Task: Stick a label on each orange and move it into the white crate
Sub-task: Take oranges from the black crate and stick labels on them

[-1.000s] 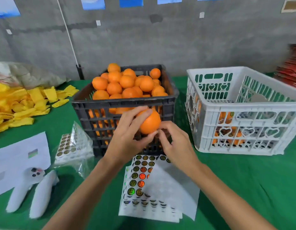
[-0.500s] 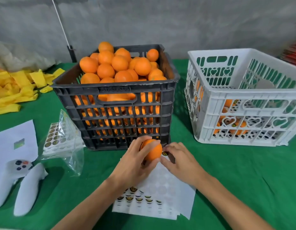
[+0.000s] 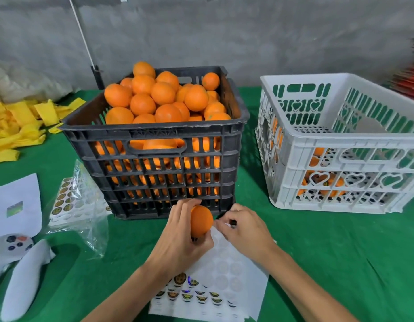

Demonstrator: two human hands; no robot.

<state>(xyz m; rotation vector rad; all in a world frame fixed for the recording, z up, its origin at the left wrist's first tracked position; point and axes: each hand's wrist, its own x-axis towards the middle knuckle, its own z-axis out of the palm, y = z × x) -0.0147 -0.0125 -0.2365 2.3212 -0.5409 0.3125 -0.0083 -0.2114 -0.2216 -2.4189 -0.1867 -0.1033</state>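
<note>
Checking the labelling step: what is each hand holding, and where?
Left hand grips an orange around its left side and underside. Right hand pinches beside it; what it holds cannot be told.

wall (image 3: 247, 31): bare grey concrete | table (image 3: 317, 252): green cloth cover | light: even

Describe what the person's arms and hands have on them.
Nothing is worn: the left hand and the right hand are bare, with no gloves, and no rings or watch show. Both forearms are bare down to the picture's lower edge; no sleeve shows.
</note>
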